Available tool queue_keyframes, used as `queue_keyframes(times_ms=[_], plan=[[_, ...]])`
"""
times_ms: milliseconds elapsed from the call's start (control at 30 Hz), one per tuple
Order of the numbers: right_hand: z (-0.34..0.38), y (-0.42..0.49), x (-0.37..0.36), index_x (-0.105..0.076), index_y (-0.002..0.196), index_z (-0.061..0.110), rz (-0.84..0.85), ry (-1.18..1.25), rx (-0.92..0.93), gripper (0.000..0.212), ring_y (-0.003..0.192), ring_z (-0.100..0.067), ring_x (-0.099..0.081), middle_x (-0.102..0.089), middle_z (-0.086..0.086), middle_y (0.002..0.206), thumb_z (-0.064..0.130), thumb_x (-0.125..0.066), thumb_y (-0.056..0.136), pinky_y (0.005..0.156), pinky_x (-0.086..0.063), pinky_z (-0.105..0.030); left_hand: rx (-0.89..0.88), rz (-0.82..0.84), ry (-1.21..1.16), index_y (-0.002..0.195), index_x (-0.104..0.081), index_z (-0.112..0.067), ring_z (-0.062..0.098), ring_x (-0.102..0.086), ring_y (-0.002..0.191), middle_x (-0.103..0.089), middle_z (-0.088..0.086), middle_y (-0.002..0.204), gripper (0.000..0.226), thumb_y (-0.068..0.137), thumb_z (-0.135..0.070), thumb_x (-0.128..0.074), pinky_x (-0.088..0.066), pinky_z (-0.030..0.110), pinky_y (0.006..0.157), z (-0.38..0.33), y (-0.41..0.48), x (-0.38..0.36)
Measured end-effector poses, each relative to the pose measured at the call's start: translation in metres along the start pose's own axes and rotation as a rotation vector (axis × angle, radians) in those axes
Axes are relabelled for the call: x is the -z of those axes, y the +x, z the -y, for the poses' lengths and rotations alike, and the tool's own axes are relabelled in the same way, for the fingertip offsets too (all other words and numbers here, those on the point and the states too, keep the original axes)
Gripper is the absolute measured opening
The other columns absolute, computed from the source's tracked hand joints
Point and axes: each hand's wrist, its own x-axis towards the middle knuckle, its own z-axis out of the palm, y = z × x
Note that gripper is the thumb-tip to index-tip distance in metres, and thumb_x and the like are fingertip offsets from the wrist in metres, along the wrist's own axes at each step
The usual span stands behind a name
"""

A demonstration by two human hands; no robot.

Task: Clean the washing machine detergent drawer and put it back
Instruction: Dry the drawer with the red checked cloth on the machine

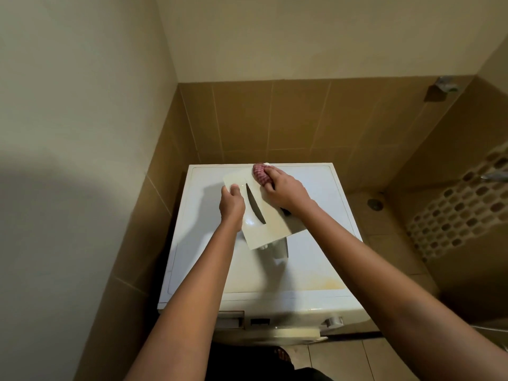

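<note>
The detergent drawer (pixel 275 221) lay slantwise on the white top of the washing machine (pixel 316 259), towards the back, out of the machine. Only its pale, flat upper face and one long dark gap along it showed. The compartments could not be made out, and some white parts jutting from under its near end were too blurred to identify.

The left hand (pixel 232 204) gripped the drawer's far left edge, thumb and fingers curled over it. Their tips beyond the edge were hidden.

The right hand (pixel 286 192) held a bunched red-checked cloth (pixel 261 174), fingers closed round it, and pressed it on the drawer's far end. Most of the cloth was covered by the fingers, and a small pale scrap behind it could not be told apart from the machine's rim. The wrist hid part of the drawer's right side, where something dark just showed.

On the machine's front, seen very steeply, a rectangular recess (pixel 231 320) sat at the left and a knob (pixel 334 321) at the right. The door below was cut off by the forearms. On the tiled floor to the right lay a round drain (pixel 375 204). A metal fitting (pixel 494 176) was cropped by the frame's right edge.
</note>
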Motion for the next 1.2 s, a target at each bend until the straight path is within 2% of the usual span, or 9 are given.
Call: queue_keyframes(times_ms=[133,333,533,700,833,933,1033,1100,1200], plan=[[0.009,0.022,0.002,-0.039,0.144,0.023,0.038,-0.072,0.033,0.05,0.133,-0.023,-0.042,-0.035,0.002,0.152,0.031,-0.04,0.094,0.097,-0.042,-0.037,0.06,-0.083,-0.143,0.15,-0.026,-0.021,0.033,-0.046,0.13,-0.042,0.012,0.147,0.048,0.105,-0.039,-0.027,-0.04,0.043,0.104,0.001,-0.01,-0.011],[0.005,-0.027,-0.003,-0.052,0.135,0.019,-0.082,-0.098,0.241,0.046,0.131,-0.02,-0.046,-0.05,-0.002,0.142,0.036,-0.05,0.092,0.098,-0.043,-0.033,0.135,-0.141,-0.331,0.151,-0.025,-0.024,0.036,-0.046,0.129,-0.041,0.013,0.148,0.051,0.104,-0.042,-0.027,-0.042,0.047,0.106,-0.001,-0.015,-0.021],[-0.022,-0.096,0.006,-0.06,0.128,0.014,-0.091,-0.063,0.353,0.043,0.128,-0.019,-0.051,-0.059,-0.003,0.133,0.023,-0.061,0.086,0.101,-0.04,-0.029,0.161,-0.079,-0.377,0.136,-0.048,-0.013,0.034,-0.055,0.119,-0.055,0.015,0.134,0.05,0.103,-0.044,-0.028,-0.045,0.048,0.103,0.002,-0.01,-0.019],[-0.04,-0.104,0.008,-0.047,0.14,0.026,-0.174,-0.089,0.159,0.047,0.137,-0.007,-0.037,-0.046,0.01,0.145,0.032,-0.05,0.093,0.1,-0.042,-0.028,0.195,0.029,-0.376,0.142,-0.041,-0.015,0.036,-0.053,0.122,-0.051,0.014,0.139,0.054,0.102,-0.048,-0.028,-0.045,0.051,0.102,0.005,-0.011,-0.016],[-0.028,-0.056,0.005,-0.042,0.141,0.02,-0.163,-0.071,-0.042,0.047,0.13,-0.021,-0.043,-0.046,0.002,0.143,0.032,-0.042,0.095,0.097,-0.042,-0.034,0.199,0.11,-0.468,0.138,-0.041,-0.019,0.031,-0.063,0.099,-0.059,0.014,0.125,0.043,0.104,-0.044,-0.029,-0.056,0.048,0.082,0.004,-0.016,-0.014],[-0.012,-0.018,0.002,-0.043,0.139,0.015,-0.106,-0.102,-0.039,0.045,0.129,-0.025,-0.043,-0.046,-0.005,0.143,0.03,-0.039,0.096,0.098,-0.039,-0.036,0.218,0.147,-0.515,0.134,-0.043,-0.022,0.025,-0.063,0.085,-0.062,0.012,0.12,0.038,0.104,-0.041,-0.03,-0.056,0.039,0.068,0.003,-0.019,-0.013],[0.016,0.008,-0.008,-0.037,0.144,0.014,-0.021,-0.113,0.069,0.05,0.14,-0.025,-0.03,-0.035,-0.007,0.152,0.032,-0.038,0.097,0.112,-0.025,-0.035,0.281,0.214,-0.58,0.132,-0.048,-0.018,0.027,-0.06,0.081,-0.061,0.012,0.111,0.04,0.103,-0.042,-0.032,-0.053,0.042,0.069,0.0,-0.024,-0.012],[0.036,0.015,-0.017,-0.036,0.145,0.012,0.019,-0.135,0.154,0.053,0.143,-0.025,-0.025,-0.034,-0.008,0.153,0.032,-0.04,0.096,0.117,-0.016,-0.035,0.316,0.251,-0.646,0.126,-0.052,-0.017,0.031,-0.058,0.086,-0.058,0.013,0.118,0.041,0.102,-0.044,-0.034,-0.05,0.047,0.076,-0.004,-0.025,-0.01],[0.05,0.009,-0.03,-0.037,0.146,0.014,0.018,-0.145,0.225,0.05,0.144,-0.022,-0.025,-0.035,-0.006,0.153,0.03,-0.037,0.098,0.118,-0.015,-0.034,0.345,0.323,-0.833,0.121,-0.058,-0.019,0.033,-0.052,0.119,-0.059,0.012,0.127,0.04,0.1,-0.041,-0.033,-0.045,0.046,0.084,-0.009,-0.022,-0.004]])
